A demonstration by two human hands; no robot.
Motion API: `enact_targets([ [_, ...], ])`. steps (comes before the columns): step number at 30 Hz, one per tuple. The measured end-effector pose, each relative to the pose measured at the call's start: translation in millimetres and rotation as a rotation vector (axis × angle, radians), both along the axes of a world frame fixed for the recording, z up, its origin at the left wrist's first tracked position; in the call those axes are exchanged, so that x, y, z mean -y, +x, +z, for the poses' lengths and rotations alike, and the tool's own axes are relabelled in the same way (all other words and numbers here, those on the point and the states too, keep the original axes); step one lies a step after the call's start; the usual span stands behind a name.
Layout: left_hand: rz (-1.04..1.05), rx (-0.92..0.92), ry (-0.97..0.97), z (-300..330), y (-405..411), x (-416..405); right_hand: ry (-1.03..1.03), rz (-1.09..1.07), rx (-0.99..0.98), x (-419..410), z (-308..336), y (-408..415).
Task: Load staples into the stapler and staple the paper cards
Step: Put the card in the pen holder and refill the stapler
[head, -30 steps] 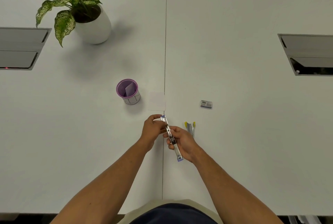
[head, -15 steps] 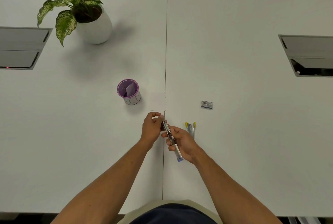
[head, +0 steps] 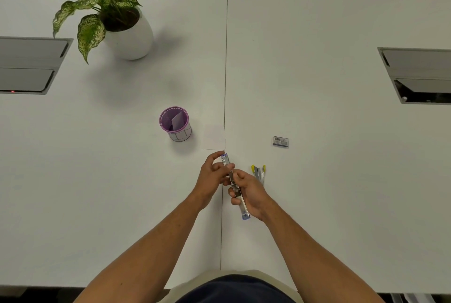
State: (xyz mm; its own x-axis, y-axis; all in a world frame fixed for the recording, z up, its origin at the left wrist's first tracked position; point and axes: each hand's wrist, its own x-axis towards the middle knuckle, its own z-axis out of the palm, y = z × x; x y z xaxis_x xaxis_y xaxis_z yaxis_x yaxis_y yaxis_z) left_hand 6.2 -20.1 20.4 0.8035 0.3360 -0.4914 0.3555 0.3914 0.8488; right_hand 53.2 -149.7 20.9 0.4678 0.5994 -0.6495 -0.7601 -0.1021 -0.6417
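Observation:
A slim clear stapler [head: 244, 207] with blue ends lies swung open in a long line, held a little above the white table near its middle seam. My right hand [head: 251, 195] grips its near half. My left hand [head: 211, 177] pinches its far end with thumb and fingers. A white paper card [head: 213, 138] lies flat on the table just beyond the hands. A small staple box [head: 280, 141] sits to the right. Whether staples are in the stapler is too small to tell.
A purple-rimmed cup [head: 175, 123] with a card inside stands left of the paper card. Yellow-tipped metal pieces [head: 258, 172] lie right of my right hand. A potted plant [head: 122, 22] stands far left. Grey floor boxes [head: 29, 66] [head: 419, 76] are set in both sides.
My left hand's grip on the stapler's far end has shifted slightly; the blue tip, covered half a second ago, shows again. The right hand has stayed in place.

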Motion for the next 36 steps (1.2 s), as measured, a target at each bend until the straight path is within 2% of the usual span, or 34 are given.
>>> enact_targets([
  [5, 0.006, -0.030, 0.243, -3.4, 2.7, 2.5, -0.024, -0.004, 0.008, 0.4, -4.9, -2.4],
  [10, -0.015, -0.047, 0.377, -2.1, 4.8, 6.7, -0.029, -0.024, -0.003, 1.7, -5.9, -3.2],
  [19, -0.050, -0.061, 0.377, -3.0, 4.1, 7.0, -0.020, -0.017, 0.015, 0.2, -3.3, -0.9],
  [26, -0.039, -0.121, 0.483, -9.2, 3.9, 5.5, -0.070, 0.013, 0.060, -3.2, -5.1, -3.9],
  [28, 0.031, -0.149, 0.383, -11.2, 2.1, 3.1, -0.082, 0.036, 0.069, -2.8, -3.5, -3.8],
  [31, 0.105, -0.136, 0.110, -10.5, 2.8, 2.9, -0.081, 0.050, 0.050, 2.5, -1.8, -0.4],
  [36, 0.157, -0.092, 0.147, -10.1, 2.1, -0.9, -0.047, -0.011, -0.091, 7.2, 0.7, 2.2],
])
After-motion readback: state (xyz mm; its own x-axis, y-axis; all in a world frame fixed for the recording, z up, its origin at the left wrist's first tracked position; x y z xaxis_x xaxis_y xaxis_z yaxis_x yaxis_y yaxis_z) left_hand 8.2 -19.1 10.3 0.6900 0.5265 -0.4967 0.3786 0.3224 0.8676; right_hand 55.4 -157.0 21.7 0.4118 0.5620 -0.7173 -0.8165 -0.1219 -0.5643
